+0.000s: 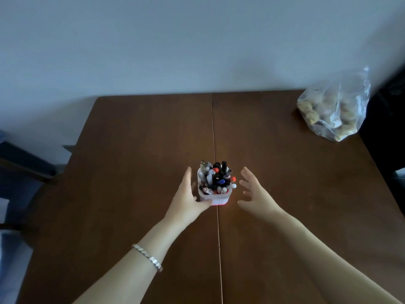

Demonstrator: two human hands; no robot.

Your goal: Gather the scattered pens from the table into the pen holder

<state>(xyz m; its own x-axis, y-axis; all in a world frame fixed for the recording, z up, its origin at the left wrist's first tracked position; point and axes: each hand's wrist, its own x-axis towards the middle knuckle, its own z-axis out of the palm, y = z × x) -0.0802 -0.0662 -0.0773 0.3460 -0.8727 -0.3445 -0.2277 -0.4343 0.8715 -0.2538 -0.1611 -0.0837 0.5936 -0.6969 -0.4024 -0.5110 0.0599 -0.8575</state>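
Note:
A white pen holder with a red base stands at the middle of the brown table. Several pens, black, grey, white and red-capped, stick up out of it. My left hand lies against the holder's left side, thumb touching its lower front edge, fingers stretched along the side. My right hand hovers just right of the holder with fingers spread, a small gap between it and the holder. No loose pens show on the table.
A clear plastic bag with brownish contents sits at the table's far right corner. A seam runs down the table's middle. A dark chair stands to the left, and a pale wall lies behind the table.

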